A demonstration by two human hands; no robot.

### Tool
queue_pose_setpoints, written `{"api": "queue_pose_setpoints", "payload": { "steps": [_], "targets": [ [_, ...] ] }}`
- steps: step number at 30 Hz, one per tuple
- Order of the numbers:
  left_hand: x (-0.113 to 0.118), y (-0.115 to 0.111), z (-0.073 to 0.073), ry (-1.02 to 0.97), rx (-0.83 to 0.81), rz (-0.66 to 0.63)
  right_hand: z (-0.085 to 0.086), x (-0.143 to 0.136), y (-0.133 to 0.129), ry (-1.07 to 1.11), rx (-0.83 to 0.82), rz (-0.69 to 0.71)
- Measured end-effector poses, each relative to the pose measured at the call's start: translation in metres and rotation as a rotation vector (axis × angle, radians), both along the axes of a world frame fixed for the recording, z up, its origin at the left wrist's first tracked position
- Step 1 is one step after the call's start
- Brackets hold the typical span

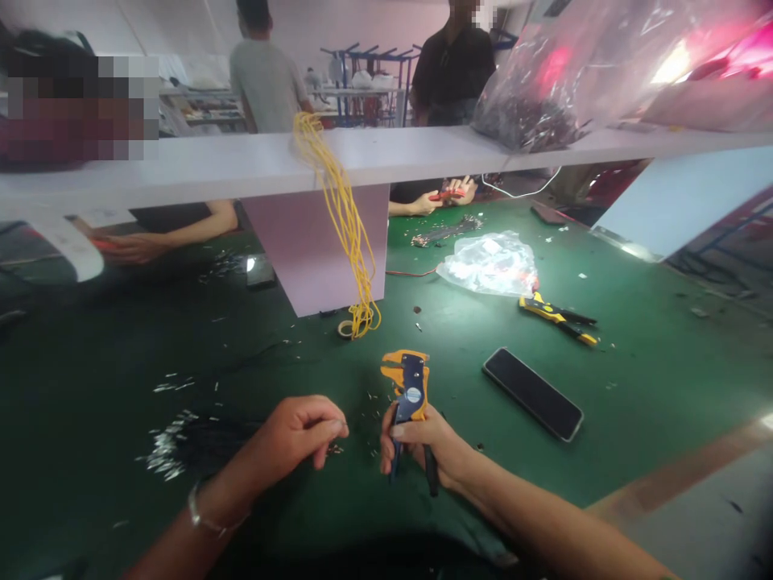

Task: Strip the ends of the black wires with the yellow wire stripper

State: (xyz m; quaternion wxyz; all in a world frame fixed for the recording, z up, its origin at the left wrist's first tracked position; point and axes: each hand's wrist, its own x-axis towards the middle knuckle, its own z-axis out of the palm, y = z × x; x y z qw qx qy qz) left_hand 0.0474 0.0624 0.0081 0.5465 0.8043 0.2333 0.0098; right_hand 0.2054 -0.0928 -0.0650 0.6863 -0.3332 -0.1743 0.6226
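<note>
My right hand [423, 439] is wrapped around the handles of a wire stripper [413, 387] with a dark blue body and orange jaws, held upright over the green table. The jaws point left and show a gap. Just left of the tool, my left hand [311, 431] is closed in a pinch, thumb against forefinger; whatever is between the fingertips is too small to make out. Behind my left wrist lies a bundle of black wires [211, 439] with shiny metal terminals [169, 447] at its left end. Small scraps are scattered between my hands.
A phone [533, 395] and yellow-black pliers [559, 318] lie to the right. Beyond are a clear plastic bag [492, 262], a tape roll [345, 329] and yellow wires [347, 225] hanging from a white shelf [423, 153]. Co-workers' hands [452, 193] work across the table [652, 354].
</note>
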Motion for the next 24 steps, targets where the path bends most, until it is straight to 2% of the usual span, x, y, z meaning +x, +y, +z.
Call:
{"api": "queue_pose_setpoints", "payload": {
  "steps": [5, 11, 17, 24],
  "targets": [
    [0.002, -0.01, -0.002, 0.093, -0.075, -0.07, -0.001, 0.005, 0.002, -0.072, -0.039, -0.066],
    [0.001, -0.004, -0.007, 0.048, -0.065, -0.045, -0.005, 0.001, 0.001, -0.183, -0.114, 0.013],
    [0.001, -0.005, -0.006, 0.011, -0.082, -0.04, -0.008, -0.005, 0.002, -0.248, -0.18, 0.05],
    [0.0, -0.003, -0.004, -0.034, -0.054, 0.0, -0.014, -0.004, 0.005, -0.302, -0.116, -0.022]
  ]
}}
